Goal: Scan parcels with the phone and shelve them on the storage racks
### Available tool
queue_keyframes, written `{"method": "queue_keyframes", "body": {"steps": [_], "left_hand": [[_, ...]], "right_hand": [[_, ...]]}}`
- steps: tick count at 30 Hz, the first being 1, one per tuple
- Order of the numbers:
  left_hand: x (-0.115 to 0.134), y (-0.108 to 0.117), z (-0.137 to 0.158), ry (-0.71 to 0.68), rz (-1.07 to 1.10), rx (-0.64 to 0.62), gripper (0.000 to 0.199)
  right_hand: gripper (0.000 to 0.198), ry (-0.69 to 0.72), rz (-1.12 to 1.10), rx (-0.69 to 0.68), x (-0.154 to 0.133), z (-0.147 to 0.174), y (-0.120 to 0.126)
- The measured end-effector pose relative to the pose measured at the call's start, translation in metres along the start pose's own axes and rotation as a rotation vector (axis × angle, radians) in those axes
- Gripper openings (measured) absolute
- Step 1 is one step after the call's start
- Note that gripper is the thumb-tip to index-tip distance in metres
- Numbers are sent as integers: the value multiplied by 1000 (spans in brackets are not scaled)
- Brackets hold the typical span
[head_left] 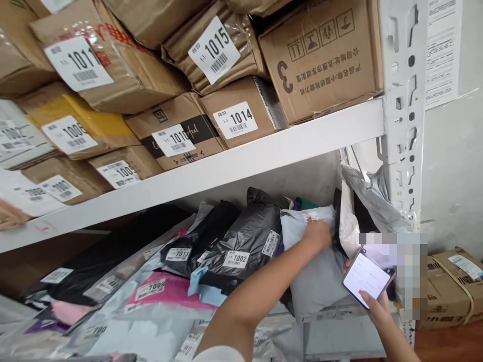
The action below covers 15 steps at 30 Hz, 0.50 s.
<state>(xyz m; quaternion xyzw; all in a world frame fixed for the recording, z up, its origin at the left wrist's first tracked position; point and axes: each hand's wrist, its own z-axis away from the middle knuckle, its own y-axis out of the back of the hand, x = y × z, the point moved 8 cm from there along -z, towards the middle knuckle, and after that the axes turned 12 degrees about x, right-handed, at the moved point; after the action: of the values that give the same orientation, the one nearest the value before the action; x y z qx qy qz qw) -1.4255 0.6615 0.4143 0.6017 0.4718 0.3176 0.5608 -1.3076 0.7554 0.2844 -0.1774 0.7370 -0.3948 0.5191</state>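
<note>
My left hand (319,235) reaches across to the upper part of a grey mailing bag (317,281) at the right end of the lower shelf. Its fingers are curled and closed at the bag's top, beside a small white and red label (310,216); the fingertips are partly hidden. In my right hand (379,306) I hold a smartphone (368,275) with its bright screen facing up, thumb on the lower part of the glass. A black mailing bag (245,241) labelled 1002 lies just left of the grey one.
Numbered cardboard boxes (241,119) fill the upper shelf, above a white beam (264,146). More bags, including a pink one (169,291), lie at left. A perforated white post (403,125) rises at right; beyond it a strapped carton (445,286) sits low.
</note>
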Motion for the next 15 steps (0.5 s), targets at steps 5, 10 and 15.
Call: {"method": "queue_keyframes", "body": {"steps": [5,10,15], "left_hand": [[14,-71,112,-241,-243,49,124],[10,-80,132,-386,-355,505,36],[16,-25,78,-360,-132,346,35]], "right_hand": [[51,-31,21,45,6,3,7],[54,-58,77,107,12,5,18],[85,-86,104,143,14,3,23]]}}
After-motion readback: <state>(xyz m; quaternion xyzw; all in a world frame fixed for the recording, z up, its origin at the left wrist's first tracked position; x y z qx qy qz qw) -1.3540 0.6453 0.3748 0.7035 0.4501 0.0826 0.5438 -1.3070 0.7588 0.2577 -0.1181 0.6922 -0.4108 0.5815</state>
